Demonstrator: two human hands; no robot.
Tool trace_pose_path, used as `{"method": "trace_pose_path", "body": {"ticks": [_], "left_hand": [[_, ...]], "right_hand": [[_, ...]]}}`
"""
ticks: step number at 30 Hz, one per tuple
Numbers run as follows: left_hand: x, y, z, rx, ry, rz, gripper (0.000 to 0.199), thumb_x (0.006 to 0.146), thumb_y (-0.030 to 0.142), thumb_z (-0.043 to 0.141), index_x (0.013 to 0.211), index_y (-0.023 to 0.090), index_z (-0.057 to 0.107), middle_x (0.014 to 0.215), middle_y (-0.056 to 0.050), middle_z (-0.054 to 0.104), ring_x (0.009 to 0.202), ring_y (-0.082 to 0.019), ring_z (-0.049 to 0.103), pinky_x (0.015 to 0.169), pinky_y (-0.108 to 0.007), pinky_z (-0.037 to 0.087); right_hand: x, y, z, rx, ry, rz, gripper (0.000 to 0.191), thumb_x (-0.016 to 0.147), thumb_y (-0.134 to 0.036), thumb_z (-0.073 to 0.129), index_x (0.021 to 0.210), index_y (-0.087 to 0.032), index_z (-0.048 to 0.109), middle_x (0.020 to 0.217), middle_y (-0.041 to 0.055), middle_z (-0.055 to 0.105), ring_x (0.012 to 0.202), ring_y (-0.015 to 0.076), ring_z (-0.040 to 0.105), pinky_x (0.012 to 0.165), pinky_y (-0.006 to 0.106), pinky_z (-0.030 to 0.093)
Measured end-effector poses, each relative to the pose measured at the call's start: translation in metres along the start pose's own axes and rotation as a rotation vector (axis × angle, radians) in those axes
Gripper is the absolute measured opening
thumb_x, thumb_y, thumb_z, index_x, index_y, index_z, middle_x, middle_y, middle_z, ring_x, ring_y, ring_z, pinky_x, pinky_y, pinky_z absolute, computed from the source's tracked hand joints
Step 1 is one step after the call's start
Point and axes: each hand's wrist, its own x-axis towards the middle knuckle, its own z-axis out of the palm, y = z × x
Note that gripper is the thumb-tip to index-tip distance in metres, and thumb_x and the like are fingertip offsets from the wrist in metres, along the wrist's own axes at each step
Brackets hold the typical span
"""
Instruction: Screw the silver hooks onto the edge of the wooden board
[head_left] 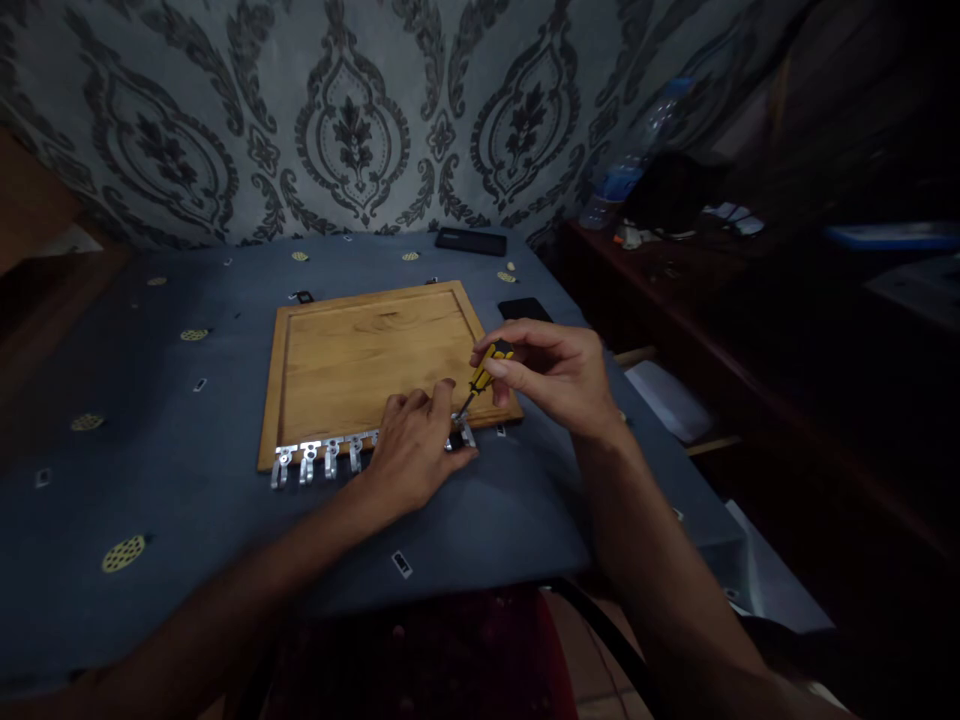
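A wooden board with a raised frame lies on the cloth-covered table. Along its near edge runs a metal hook rail with several silvery hooks. My left hand is over the rail's right part, hiding some hooks; its fingers hold the rail against the board, thumb toward the right end. Pinched in the fingers of my right hand is a yellow and black screwdriver. It slants down to the left, its tip at the rail's right end beside my left fingers. Whether a screw sits under the tip is too small to tell.
Behind the board lies a dark phone-like slab, and another flat black object is beside my right hand. A plastic bottle stands on a dark red side surface at right. Patterned wallpaper closes off the back.
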Motion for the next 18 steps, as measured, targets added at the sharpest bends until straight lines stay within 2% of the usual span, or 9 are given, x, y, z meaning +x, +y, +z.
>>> {"method": "trace_pose_path", "body": {"ticks": [7, 13, 18], "left_hand": [[0.0006, -0.0003, -0.0002, 0.003, -0.015, -0.013, 0.065, 0.085, 0.038, 0.073, 0.134, 0.018, 0.035, 0.113, -0.01, 0.07, 0.113, -0.033, 0.061, 0.095, -0.046, 0.041], [-0.0006, 0.0005, -0.0018, -0.001, -0.001, 0.001, 0.063, 0.085, 0.036, 0.073, 0.132, 0.018, 0.037, 0.113, -0.01, 0.069, 0.115, -0.033, 0.06, 0.095, -0.045, 0.041], [-0.0008, 0.0011, -0.0024, 0.007, -0.002, 0.002, 0.06, 0.086, 0.037, 0.073, 0.131, 0.017, 0.038, 0.113, -0.01, 0.069, 0.113, -0.032, 0.061, 0.095, -0.044, 0.042]], "right_hand": [[0.0001, 0.0012, 0.0006, -0.009, -0.022, 0.016, 0.032, 0.075, -0.045, 0.084, 0.084, -0.016, 0.072, 0.066, -0.0009, 0.068, 0.043, 0.0089, 0.062, 0.043, 0.021, 0.052], [-0.0014, 0.0011, -0.0013, -0.03, -0.019, 0.034, 0.035, 0.066, -0.041, 0.09, 0.079, -0.017, 0.068, 0.072, -0.0009, 0.067, 0.05, 0.0079, 0.059, 0.043, 0.019, 0.052], [-0.0008, -0.0002, -0.0032, -0.004, -0.063, 0.042, 0.032, 0.069, -0.037, 0.089, 0.08, -0.018, 0.066, 0.079, 0.0008, 0.072, 0.05, 0.0071, 0.058, 0.042, 0.019, 0.051]]}}
